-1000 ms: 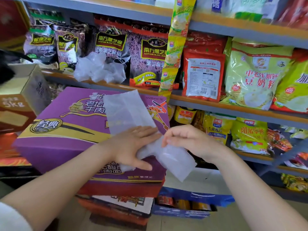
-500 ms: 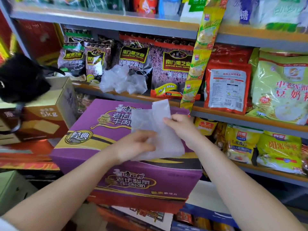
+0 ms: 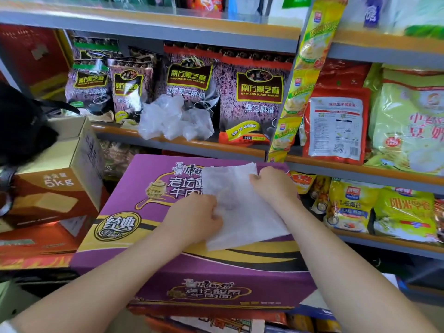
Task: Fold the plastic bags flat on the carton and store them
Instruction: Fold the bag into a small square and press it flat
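A second ago my left hand (image 3: 195, 218) pressed flat on the plastic bag (image 3: 242, 207) while it hung over the near right edge of the purple carton (image 3: 134, 212). Since then I drew the bag up onto the carton top and spread it, my right hand (image 3: 272, 182) moved to its far corner, and my left grip closed on its left edge.

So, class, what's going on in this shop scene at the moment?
A person is flattening a translucent plastic bag on top of a purple carton. The left hand presses the bag's near left side; the right hand pinches its far corner. A crumpled pile of plastic bags lies on the shelf behind, not yet folded.
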Motion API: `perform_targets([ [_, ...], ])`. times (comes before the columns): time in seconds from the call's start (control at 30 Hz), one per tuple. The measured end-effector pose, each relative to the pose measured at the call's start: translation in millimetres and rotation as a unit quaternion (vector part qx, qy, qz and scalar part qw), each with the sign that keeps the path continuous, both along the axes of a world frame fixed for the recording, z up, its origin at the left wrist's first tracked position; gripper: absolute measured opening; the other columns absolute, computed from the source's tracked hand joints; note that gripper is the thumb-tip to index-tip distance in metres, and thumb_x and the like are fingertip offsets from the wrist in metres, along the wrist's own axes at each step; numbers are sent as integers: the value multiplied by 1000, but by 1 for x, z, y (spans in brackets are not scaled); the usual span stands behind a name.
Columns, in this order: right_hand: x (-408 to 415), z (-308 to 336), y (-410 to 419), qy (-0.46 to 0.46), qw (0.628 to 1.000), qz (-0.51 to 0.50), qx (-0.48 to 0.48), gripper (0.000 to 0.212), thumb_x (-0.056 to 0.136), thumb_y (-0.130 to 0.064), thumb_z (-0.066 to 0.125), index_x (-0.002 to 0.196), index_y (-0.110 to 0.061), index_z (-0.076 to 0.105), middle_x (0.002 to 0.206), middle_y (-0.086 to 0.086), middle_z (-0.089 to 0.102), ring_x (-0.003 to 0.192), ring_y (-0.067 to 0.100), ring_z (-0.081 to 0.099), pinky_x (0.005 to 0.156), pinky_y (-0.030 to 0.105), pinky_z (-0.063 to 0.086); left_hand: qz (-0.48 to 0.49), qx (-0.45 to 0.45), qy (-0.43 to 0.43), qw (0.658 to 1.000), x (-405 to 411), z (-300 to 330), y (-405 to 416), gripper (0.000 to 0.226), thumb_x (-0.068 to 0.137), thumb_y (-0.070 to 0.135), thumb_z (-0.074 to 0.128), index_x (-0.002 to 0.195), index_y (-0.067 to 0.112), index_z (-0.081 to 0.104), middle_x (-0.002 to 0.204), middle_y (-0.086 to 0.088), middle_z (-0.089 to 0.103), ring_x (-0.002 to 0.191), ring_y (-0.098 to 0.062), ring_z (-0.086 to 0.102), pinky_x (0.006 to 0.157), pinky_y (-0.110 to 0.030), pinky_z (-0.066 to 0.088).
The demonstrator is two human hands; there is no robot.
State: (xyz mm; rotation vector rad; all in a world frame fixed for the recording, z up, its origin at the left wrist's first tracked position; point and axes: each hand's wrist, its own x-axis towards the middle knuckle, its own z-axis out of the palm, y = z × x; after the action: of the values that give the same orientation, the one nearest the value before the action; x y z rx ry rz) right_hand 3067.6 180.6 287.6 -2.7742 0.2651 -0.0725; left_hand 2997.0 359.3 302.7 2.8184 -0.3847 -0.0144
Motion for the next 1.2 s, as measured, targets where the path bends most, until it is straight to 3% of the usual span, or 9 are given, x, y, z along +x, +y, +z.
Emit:
perform_targets([
  [0.1,-1,-4,1,-27,999,-11,-45,38,96,-36,37,99,-7,62,92,10,62,94,33,60,66,33,39,-21,57,-104,993,-3,-3,-3,23,78,19,45,99,11,52,98,-8,61,95,-31,56,69,-33,44],
  [0.23,6,-2,2,4,998,-22,-56,38,96,-32,35,109,-6,60,109,17,63,101,36,59,73,37,42,-160,-50,-190,967,-7,-16,-20,38,73,19,34,95,7,64,99,-11,65,94,-32,62,79,-39,52],
  [0.33,8,3,1,15,996,19,-89,41,98,-33,32,116,-6,57,116,17,61,106,35,58,72,35,40,-191,-55,-96,975,-17,-20,-38,56,86,36,18,109,3,58,124,-18,56,117,-34,51,102,-39,39],
  [0.43,10,9,2,39,991,48,-115,44,99,-34,28,120,-7,55,121,17,59,110,34,56,74,34,39,-141,-29,-17,989,-16,-29,-41,83,76,53,-3,127,4,42,149,-15,28,138,-26,24,114,-31,12],
  [0.6,12,12,7,53,984,41,-164,44,98,-37,31,123,-10,55,124,13,58,113,33,55,73,33,36,-94,12,6,995,-16,-32,-38,59,92,57,28,126,9,35,156,-9,2,143,-18,-1,116,-32,1],
  [0.83,-19,28,11,-56,981,79,-170,61,88,-47,51,130,-6,35,131,13,48,121,32,47,81,38,43,-38,97,32,994,-18,-31,-40,92,84,70,23,145,11,-11,154,-9,-17,141,-19,-16,116,-35,-8],
  [0.93,-40,26,17,-71,958,209,-185,63,96,-38,40,145,-4,19,156,12,12,144,26,13,115,39,17,-24,100,40,994,-19,-29,-42,97,81,73,24,144,8,-12,154,-9,-17,141,-19,-18,116,-34,-9],
  [1.07,-43,-4,21,59,961,252,-98,64,99,-46,20,149,-7,8,159,10,0,147,20,-1,119,35,1,-8,106,34,994,-23,-31,-42,101,79,76,22,144,5,-11,153,-15,-16,141,-22,-17,113,-33,-12],
  [1.2,-23,-15,10,70,964,240,-96,65,98,-49,15,150,-12,0,159,3,-7,146,15,-7,117,35,-4,-13,132,39,990,-25,-32,-40,96,83,71,17,142,3,-15,152,-17,-19,140,-25,-20,116,-37,-8],
])
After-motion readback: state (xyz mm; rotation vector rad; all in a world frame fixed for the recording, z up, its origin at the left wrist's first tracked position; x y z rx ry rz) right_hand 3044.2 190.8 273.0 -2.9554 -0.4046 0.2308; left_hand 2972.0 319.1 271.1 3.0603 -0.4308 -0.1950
